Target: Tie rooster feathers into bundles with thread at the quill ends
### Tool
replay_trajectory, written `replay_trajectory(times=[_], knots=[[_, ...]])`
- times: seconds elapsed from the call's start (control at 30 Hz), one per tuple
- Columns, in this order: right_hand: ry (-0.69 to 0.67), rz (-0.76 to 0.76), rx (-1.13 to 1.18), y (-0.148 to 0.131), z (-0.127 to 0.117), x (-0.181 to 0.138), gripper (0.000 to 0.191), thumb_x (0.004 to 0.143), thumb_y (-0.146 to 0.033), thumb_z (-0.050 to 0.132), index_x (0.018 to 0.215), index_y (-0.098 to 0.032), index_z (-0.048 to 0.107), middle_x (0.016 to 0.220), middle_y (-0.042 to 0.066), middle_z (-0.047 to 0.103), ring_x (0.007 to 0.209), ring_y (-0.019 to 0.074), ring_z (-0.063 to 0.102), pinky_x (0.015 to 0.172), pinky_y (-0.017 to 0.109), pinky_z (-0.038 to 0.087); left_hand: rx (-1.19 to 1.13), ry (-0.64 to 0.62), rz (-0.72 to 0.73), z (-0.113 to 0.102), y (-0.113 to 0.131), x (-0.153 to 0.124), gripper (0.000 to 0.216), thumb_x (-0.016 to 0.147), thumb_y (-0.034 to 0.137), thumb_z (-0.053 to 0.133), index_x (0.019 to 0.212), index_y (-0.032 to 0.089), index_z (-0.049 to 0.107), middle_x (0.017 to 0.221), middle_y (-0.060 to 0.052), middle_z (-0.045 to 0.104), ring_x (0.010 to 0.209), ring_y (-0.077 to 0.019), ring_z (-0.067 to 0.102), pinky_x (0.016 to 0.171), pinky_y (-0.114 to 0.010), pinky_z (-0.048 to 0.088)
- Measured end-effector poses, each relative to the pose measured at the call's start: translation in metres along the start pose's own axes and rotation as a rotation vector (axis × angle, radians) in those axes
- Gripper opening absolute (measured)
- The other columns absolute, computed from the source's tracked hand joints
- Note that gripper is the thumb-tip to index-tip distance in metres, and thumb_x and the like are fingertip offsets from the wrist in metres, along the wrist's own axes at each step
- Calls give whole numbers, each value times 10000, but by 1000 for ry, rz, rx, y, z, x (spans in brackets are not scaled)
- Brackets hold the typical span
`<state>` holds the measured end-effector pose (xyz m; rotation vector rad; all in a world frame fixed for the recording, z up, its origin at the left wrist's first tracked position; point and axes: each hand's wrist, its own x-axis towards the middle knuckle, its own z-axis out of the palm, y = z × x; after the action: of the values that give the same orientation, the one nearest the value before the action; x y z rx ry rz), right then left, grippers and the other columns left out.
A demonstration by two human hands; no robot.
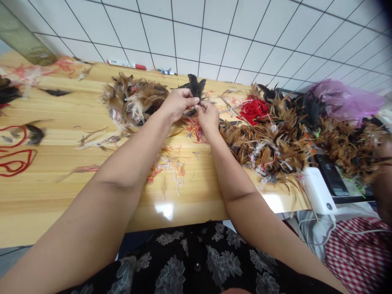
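seen from above, a person's two bare hands are meeting at the middle of a pale wooden desk (58,212), near its far side. the left hand (181,104) is pinching the lower end of a dark feather tuft (196,85) between thumb and fingers. the right hand (208,117) is pressing its fingertips together at that same end; whether a thread is also caught there is too small to tell. the tuft is rising just past both grips, its long axis pointing away from the body toward a white tiled wall (186,38). both hands are touching it, so neither is nearer.

a brown feather bundle (131,98) is lying just left of the left hand, and a larger feather heap (275,143) is crowding the right wrist, with red yarn (253,109) resting at its far side. those two are narrowing the sideways room. toward the body, the space between the forearms is running to the desk's front edge, thread scraps (168,167) scattering across it. wider room is opening at the left, where a red cord (20,165) is curling.
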<state>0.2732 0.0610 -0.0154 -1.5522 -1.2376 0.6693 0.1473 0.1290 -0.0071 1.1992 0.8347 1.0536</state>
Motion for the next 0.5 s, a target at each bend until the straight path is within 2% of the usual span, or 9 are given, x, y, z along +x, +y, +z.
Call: replay_trajectory(times=[0.13, 0.23, 0.3, 0.4, 0.5], knots=[[-25, 63, 214, 0, 2, 5, 292, 1024, -167, 818, 752, -215, 724, 757, -43, 656, 844, 158, 604, 913, 267, 496, -70, -15, -16, -8, -5, 6, 378, 789, -84, 930, 671, 166, 673, 647, 20, 650, 557, -78, 553, 595, -234, 436], [-55, 112, 420, 1, 3, 7, 315, 1002, -114, 827, 709, -195, 746, 751, -52, 700, 818, 124, 605, 859, 222, 496, -68, -45, -30, -13, -8, 10, 396, 815, -14, 999, 679, 173, 678, 653, 14, 653, 540, -88, 549, 590, -262, 451], [-77, 150, 496, -1, 3, 6, 334, 1013, -88, 809, 699, -186, 748, 717, -62, 679, 792, 103, 583, 838, 195, 491, -66, -60, -45, -13, -8, 10, 420, 811, 0, 1020, 676, 176, 664, 645, 18, 643, 529, -91, 543, 587, -270, 456], [-125, 205, 553, -8, 0, 1, 421, 1065, -62, 745, 665, -175, 674, 665, -73, 591, 734, 74, 511, 767, 160, 460, -97, -67, -64, -9, -4, 6, 383, 829, -76, 928, 687, 170, 672, 653, 21, 643, 540, -85, 561, 604, -249, 469], [-155, 281, 613, -14, -4, -3, 444, 1129, -97, 689, 701, -180, 605, 654, -79, 519, 657, 57, 407, 644, 134, 370, -105, -97, -67, -5, 3, -1, 338, 863, -102, 852, 713, 162, 702, 673, 8, 664, 580, -95, 612, 628, -228, 491]])
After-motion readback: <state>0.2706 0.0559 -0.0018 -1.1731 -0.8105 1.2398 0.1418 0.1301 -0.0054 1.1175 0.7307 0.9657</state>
